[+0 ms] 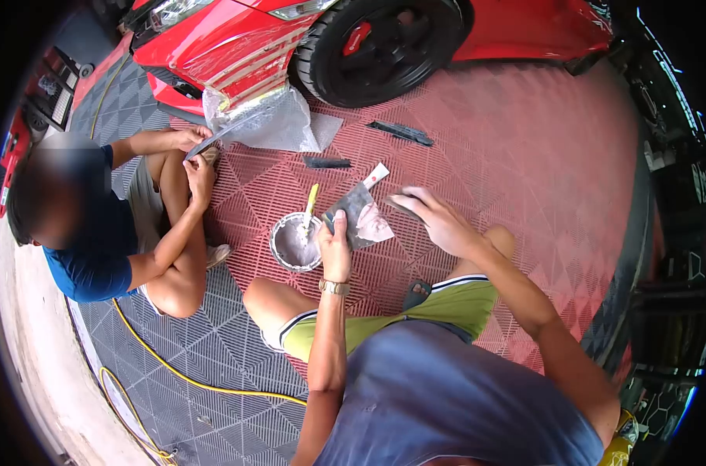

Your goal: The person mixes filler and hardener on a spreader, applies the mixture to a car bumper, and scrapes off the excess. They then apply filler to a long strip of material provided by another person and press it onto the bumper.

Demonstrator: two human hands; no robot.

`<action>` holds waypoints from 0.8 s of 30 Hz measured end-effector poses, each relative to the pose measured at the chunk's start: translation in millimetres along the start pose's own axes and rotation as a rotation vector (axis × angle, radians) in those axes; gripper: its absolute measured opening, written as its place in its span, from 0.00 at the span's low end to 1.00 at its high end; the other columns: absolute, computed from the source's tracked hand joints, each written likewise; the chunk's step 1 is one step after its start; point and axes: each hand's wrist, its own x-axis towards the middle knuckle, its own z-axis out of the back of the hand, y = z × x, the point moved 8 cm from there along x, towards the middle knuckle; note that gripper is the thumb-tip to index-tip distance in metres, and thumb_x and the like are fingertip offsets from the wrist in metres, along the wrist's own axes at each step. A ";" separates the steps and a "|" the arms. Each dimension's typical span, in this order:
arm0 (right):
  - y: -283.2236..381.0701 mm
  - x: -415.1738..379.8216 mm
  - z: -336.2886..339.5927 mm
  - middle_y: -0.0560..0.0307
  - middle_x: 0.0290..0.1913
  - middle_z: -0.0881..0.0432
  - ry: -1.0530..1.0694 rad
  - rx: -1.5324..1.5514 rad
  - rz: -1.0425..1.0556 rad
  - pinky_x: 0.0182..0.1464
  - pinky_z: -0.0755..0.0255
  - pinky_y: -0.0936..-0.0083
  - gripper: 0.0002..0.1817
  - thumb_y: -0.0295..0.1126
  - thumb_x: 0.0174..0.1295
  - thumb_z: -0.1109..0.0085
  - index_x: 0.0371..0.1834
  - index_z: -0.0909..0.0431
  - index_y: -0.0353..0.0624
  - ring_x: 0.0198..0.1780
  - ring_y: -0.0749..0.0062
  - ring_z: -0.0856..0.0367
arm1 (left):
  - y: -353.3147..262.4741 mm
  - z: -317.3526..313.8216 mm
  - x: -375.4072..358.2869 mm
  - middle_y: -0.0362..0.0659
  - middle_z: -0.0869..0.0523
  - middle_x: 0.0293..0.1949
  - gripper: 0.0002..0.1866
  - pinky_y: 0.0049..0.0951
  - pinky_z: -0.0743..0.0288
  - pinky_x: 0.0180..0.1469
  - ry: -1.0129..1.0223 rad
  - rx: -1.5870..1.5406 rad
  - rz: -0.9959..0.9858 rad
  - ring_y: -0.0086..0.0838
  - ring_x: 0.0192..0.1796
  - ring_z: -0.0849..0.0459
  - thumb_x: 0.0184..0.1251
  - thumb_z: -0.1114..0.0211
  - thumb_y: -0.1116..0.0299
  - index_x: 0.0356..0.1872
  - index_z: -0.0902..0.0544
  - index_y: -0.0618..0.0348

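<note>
My left hand [336, 250] grips a grey mixing board [348, 208] by its near edge, thumb on top. Pinkish putty [374, 224] lies smeared across the board's right part. Just right of the board, apart from it, my right hand [438, 219] pinches a thin dark spreader [406, 206], seen nearly edge-on. A round tub of pale grey paste [289, 242] stands on the floor left of my left hand. A putty-coated tool with a yellow handle [312, 199] leans in it. Beyond the board is a white tube [376, 175] with a red mark, partly covered by the board.
A co-worker [96, 225] sits at left, holding a dark strip [213, 142]. Ahead stands a red car [236, 39] with tape and plastic sheeting [283, 124]. Two black trim pieces [400, 133] lie on the tiled floor. A yellow hose [190, 378] runs behind at left.
</note>
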 end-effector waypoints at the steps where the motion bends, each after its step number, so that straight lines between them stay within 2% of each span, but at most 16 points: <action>1: 18.0 8.4 8.8 0.54 0.61 0.32 -0.009 -0.094 0.093 0.64 0.38 0.62 0.34 0.10 0.45 0.55 0.60 0.30 0.46 0.64 0.57 0.34 | -8.4 -9.9 -4.4 0.39 0.18 0.39 0.14 0.23 0.28 0.44 0.038 0.103 -0.016 0.20 0.39 0.24 0.73 0.46 0.62 0.45 0.22 0.65; 3: 28.9 18.0 -4.4 0.60 0.59 0.28 -0.001 -0.239 0.194 0.64 0.43 0.60 0.31 0.14 0.45 0.52 0.56 0.24 0.51 0.65 0.64 0.35 | -19.4 -27.4 -8.4 0.38 0.19 0.39 0.17 0.22 0.29 0.44 0.123 0.211 -0.071 0.19 0.39 0.26 0.74 0.47 0.59 0.47 0.22 0.66; 6: 27.7 6.6 -19.6 0.59 0.58 0.27 0.100 -0.138 0.277 0.63 0.44 0.61 0.30 0.15 0.45 0.50 0.55 0.23 0.52 0.63 0.64 0.33 | -30.8 -10.6 -4.4 0.38 0.19 0.38 0.17 0.23 0.29 0.44 0.016 0.227 -0.116 0.19 0.39 0.26 0.73 0.47 0.59 0.47 0.22 0.66; 7: 29.1 1.4 -17.8 0.58 0.57 0.27 0.115 -0.158 0.306 0.62 0.41 0.59 0.29 0.15 0.46 0.50 0.53 0.22 0.50 0.62 0.63 0.32 | -25.6 -2.2 -0.1 0.38 0.19 0.38 0.17 0.22 0.29 0.43 0.006 0.143 -0.098 0.20 0.39 0.26 0.73 0.46 0.60 0.47 0.22 0.66; 8: 22.1 -7.4 -14.7 0.58 0.56 0.26 0.121 -0.128 0.257 0.62 0.40 0.59 0.28 0.15 0.46 0.49 0.53 0.22 0.50 0.62 0.63 0.32 | -23.9 9.4 5.4 0.38 0.19 0.38 0.16 0.22 0.29 0.44 -0.071 0.098 -0.113 0.19 0.39 0.25 0.72 0.45 0.61 0.47 0.22 0.66; 10: 12.2 -14.1 -1.4 0.57 0.55 0.25 0.123 -0.084 0.165 0.61 0.38 0.60 0.27 0.15 0.48 0.49 0.52 0.21 0.49 0.62 0.62 0.32 | -26.9 16.3 12.1 0.38 0.19 0.40 0.16 0.22 0.29 0.45 -0.068 -0.052 -0.073 0.19 0.39 0.25 0.72 0.45 0.62 0.48 0.23 0.66; 11: 20.5 -15.3 10.5 0.52 0.59 0.31 0.096 -0.056 0.190 0.60 0.33 0.59 0.31 0.12 0.47 0.49 0.57 0.26 0.49 0.63 0.57 0.32 | -25.2 14.3 12.7 0.38 0.19 0.41 0.15 0.22 0.29 0.45 -0.053 -0.089 -0.065 0.18 0.41 0.24 0.72 0.45 0.62 0.47 0.23 0.65; 12: 31.5 -11.7 15.9 0.51 0.60 0.33 -0.025 0.020 0.240 0.61 0.33 0.59 0.31 0.12 0.48 0.49 0.58 0.28 0.49 0.63 0.56 0.33 | -19.3 9.1 15.2 0.40 0.18 0.43 0.14 0.23 0.24 0.46 -0.021 -0.148 -0.061 0.21 0.42 0.20 0.73 0.46 0.65 0.51 0.25 0.64; 14: 46.8 -7.2 15.0 0.48 0.62 0.38 -0.276 0.177 0.320 0.63 0.33 0.59 0.33 0.12 0.50 0.50 0.62 0.33 0.50 0.64 0.53 0.34 | -18.2 -14.1 2.7 0.41 0.18 0.43 0.13 0.25 0.26 0.49 -0.031 -0.326 0.035 0.21 0.44 0.21 0.71 0.44 0.65 0.49 0.23 0.63; 15: 40.9 -4.6 1.5 0.46 0.64 0.42 -0.224 0.095 0.323 0.65 0.33 0.60 0.35 0.12 0.52 0.49 0.65 0.39 0.49 0.66 0.50 0.36 | -31.5 -29.8 -5.3 0.42 0.17 0.44 0.13 0.27 0.24 0.49 0.011 -0.445 0.053 0.23 0.45 0.19 0.71 0.43 0.66 0.50 0.23 0.63; 18: -11.6 -1.7 -34.1 0.46 0.63 0.40 -0.095 0.108 0.079 0.63 0.31 0.59 0.34 0.11 0.51 0.50 0.64 0.38 0.46 0.65 0.51 0.35 | -24.2 -23.5 -4.6 0.42 0.17 0.44 0.13 0.27 0.23 0.48 0.049 -0.434 0.048 0.24 0.44 0.18 0.71 0.43 0.66 0.50 0.24 0.63; 19: -19.2 -8.6 -47.4 0.45 0.62 0.39 0.075 -0.007 0.130 0.61 0.29 0.61 0.33 0.11 0.51 0.52 0.63 0.37 0.44 0.62 0.50 0.32 | -30.6 -24.1 -7.3 0.40 0.17 0.42 0.12 0.25 0.24 0.45 0.029 -0.410 0.060 0.22 0.40 0.19 0.71 0.44 0.66 0.48 0.23 0.64; 20: -42.4 -17.1 -57.2 0.47 0.62 0.37 0.154 0.018 0.003 0.60 0.29 0.61 0.33 0.11 0.51 0.55 0.63 0.37 0.45 0.61 0.52 0.31 | -29.5 -15.6 -7.2 0.40 0.17 0.41 0.13 0.24 0.25 0.44 0.027 -0.260 0.017 0.21 0.39 0.20 0.72 0.44 0.66 0.48 0.22 0.65; 22: -24.4 -4.0 -8.4 0.52 0.61 0.33 -0.026 0.131 -0.086 0.62 0.33 0.60 0.32 0.12 0.49 0.54 0.62 0.32 0.47 0.63 0.56 0.33 | -25.1 -4.3 2.2 0.39 0.18 0.40 0.13 0.22 0.26 0.42 0.011 0.018 -0.094 0.19 0.37 0.22 0.72 0.45 0.65 0.46 0.22 0.66; 24: 18.6 15.4 11.9 0.55 0.61 0.31 -0.026 -0.117 0.100 0.63 0.37 0.60 0.32 0.13 0.48 0.53 0.59 0.29 0.48 0.65 0.58 0.34 | -36.0 -19.8 -4.1 0.38 0.19 0.37 0.15 0.22 0.29 0.41 0.038 0.251 -0.172 0.18 0.37 0.25 0.73 0.46 0.63 0.47 0.22 0.66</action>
